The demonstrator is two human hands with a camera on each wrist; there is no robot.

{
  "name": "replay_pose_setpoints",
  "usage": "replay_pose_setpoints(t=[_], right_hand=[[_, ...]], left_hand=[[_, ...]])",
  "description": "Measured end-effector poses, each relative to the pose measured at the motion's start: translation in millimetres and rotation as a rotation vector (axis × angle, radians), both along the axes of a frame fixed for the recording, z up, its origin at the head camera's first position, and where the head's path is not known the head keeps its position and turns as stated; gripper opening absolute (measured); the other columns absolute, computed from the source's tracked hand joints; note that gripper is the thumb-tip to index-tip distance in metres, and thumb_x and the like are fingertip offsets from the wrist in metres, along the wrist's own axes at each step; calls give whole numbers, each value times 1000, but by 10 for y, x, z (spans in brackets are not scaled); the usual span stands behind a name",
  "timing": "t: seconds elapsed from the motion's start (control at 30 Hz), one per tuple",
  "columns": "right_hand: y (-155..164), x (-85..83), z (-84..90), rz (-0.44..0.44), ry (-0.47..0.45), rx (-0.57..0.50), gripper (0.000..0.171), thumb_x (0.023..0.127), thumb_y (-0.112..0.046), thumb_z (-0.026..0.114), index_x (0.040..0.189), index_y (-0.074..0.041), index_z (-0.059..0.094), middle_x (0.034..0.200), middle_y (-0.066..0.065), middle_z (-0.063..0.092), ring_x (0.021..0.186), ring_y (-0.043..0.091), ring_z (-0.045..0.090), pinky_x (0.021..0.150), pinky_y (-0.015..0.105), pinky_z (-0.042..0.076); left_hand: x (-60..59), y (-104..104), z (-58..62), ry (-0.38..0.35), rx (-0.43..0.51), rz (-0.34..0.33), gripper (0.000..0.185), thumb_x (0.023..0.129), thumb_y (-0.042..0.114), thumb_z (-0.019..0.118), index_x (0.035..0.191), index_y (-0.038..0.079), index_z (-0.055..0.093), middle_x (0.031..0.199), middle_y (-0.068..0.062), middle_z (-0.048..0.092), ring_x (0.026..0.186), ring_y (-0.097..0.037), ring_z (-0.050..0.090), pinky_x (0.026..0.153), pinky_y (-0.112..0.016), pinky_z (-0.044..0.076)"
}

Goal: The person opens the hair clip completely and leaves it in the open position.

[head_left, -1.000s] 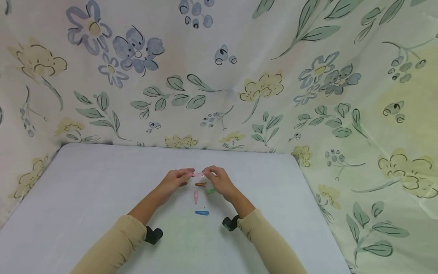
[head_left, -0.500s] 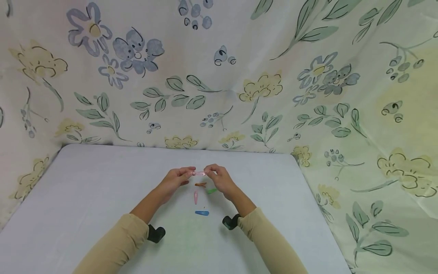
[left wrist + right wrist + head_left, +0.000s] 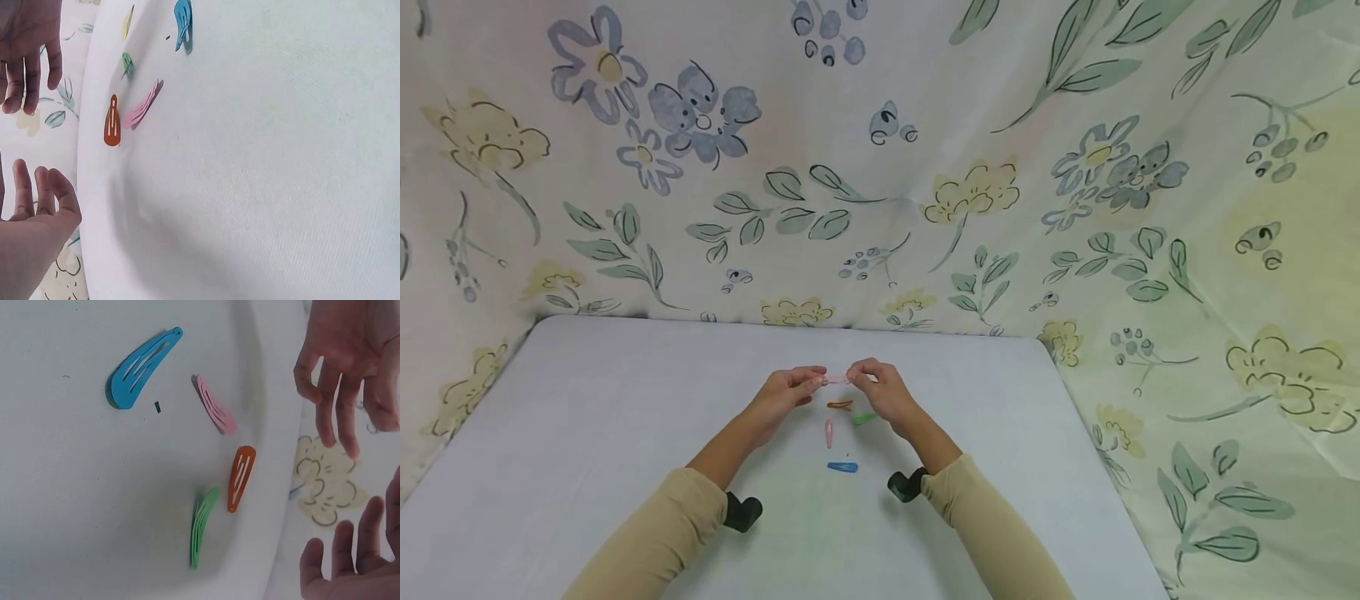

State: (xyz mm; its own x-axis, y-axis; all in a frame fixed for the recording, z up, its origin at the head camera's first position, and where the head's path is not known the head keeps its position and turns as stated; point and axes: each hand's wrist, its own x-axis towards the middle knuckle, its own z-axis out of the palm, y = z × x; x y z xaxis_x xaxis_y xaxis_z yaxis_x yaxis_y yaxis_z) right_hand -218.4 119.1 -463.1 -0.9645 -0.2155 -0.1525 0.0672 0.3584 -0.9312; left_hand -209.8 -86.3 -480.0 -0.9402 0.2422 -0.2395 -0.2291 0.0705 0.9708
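In the head view my left hand (image 3: 785, 397) and right hand (image 3: 884, 393) pinch the two ends of a pink snap hair clip (image 3: 837, 380) between thumbs and fingertips, held over the far half of the table. Both wrist views leave that clip out of frame and show the other fingers spread loosely. Nearest to the hands lies an orange snap clip (image 3: 242, 478), with a green one (image 3: 203, 526) beside it under the right hand. A second pink clip (image 3: 214, 406) and a blue clip (image 3: 142, 370) lie closer to the body.
The white table (image 3: 587, 433) ends at a floral cloth (image 3: 880, 167) hanging behind and at the sides. By the blue clip is a tiny dark fleck (image 3: 157, 407). A thin yellow piece (image 3: 127, 22) shows past the green clip in the left wrist view.
Both hands have shifted slightly away from the body with the pink clip, and its angle has changed a little. More of the green clip shows. The clips on the table lie where they were.
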Motion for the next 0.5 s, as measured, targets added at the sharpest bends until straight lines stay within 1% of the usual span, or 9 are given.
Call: replay_pose_setpoints(t=[0.07, 0.17, 0.27, 0.3, 0.4, 0.5], right_hand=[[-6, 0, -5, -9, 17, 11, 17, 102, -16, 55, 106, -6, 69, 119, 6, 64, 121, 27, 50, 108, 52, 36], [-22, -3, -32, -8, 70, 44, 15, 101, -15, 57, 102, -6, 70, 117, 5, 64, 119, 25, 51, 106, 49, 39], [-44, 5, -80, 19, 153, 129, 12, 100, -15, 59, 97, -8, 69, 113, 5, 63, 116, 24, 52, 105, 48, 41], [-51, 9, -100, 29, 182, 164, 12, 100, -16, 60, 96, -9, 69, 111, 4, 63, 115, 24, 52, 105, 48, 41], [-79, 27, -165, 58, 251, 263, 13, 99, -17, 62, 91, -11, 70, 108, 3, 62, 113, 23, 52, 104, 48, 40], [-114, 45, -227, 77, 288, 321, 14, 98, -15, 63, 88, -11, 71, 107, 3, 62, 112, 24, 50, 103, 46, 41]], left_hand=[[0, -3, -4, 28, -58, 13, 34, 101, 22, 60, 123, -2, 66, 147, -14, 50, 134, -31, 46, 109, -48, 39], [0, -6, -31, 110, -182, 24, 31, 100, 23, 62, 116, -1, 69, 143, -15, 54, 136, -35, 42, 111, -53, 34], [1, -10, -73, 201, -307, 32, 27, 99, 23, 64, 109, 0, 72, 137, -16, 57, 137, -36, 41, 113, -56, 30], [3, -14, -93, 231, -338, 29, 25, 99, 22, 64, 108, 0, 73, 136, -17, 57, 136, -38, 41, 112, -56, 31], [7, -29, -149, 288, -401, 39, 21, 97, 20, 66, 103, 1, 74, 132, -17, 57, 133, -38, 44, 110, -56, 35], [5, -49, -223, 346, -442, 41, 18, 96, 16, 67, 99, 0, 74, 130, -19, 58, 131, -40, 46, 109, -56, 36]])
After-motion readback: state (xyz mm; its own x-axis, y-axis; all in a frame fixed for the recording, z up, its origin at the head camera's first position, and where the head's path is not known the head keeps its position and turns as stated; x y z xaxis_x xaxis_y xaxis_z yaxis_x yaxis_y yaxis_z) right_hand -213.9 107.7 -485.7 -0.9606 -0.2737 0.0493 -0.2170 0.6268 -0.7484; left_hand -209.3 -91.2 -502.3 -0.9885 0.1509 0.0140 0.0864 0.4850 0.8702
